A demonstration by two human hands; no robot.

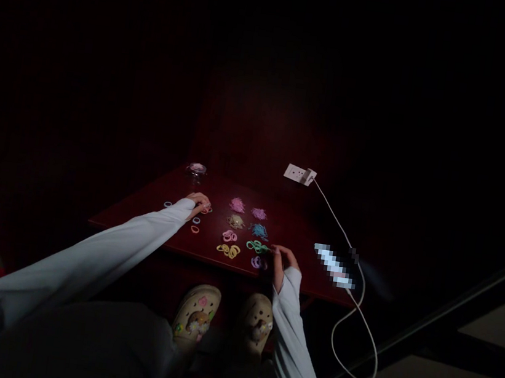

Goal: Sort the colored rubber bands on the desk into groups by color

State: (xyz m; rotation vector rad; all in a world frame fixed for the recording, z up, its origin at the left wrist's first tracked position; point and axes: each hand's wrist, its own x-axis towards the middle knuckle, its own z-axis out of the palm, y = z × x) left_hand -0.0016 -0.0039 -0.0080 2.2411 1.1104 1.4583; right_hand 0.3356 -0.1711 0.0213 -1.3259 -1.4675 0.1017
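Small coloured hair bands lie in sorted piles on a dark red table [138,211]: pink [237,205], purple-pink [259,213], beige [236,221], blue [258,231], yellow [228,250], green [257,247] and purple [258,263]. My left hand [199,201] rests curled at the table's left among a few loose bands [195,225]. My right hand [284,259] is at the front, its fingertips pinched at the green pile. The scene is very dark, so what each hand holds is unclear.
A small glass jar [196,170] stands at the table's back. A white power strip [300,174] with a charger feeds a white cable [355,326] to a blurred phone [334,265] at the right. My beige clogs [195,316] show beneath the table.
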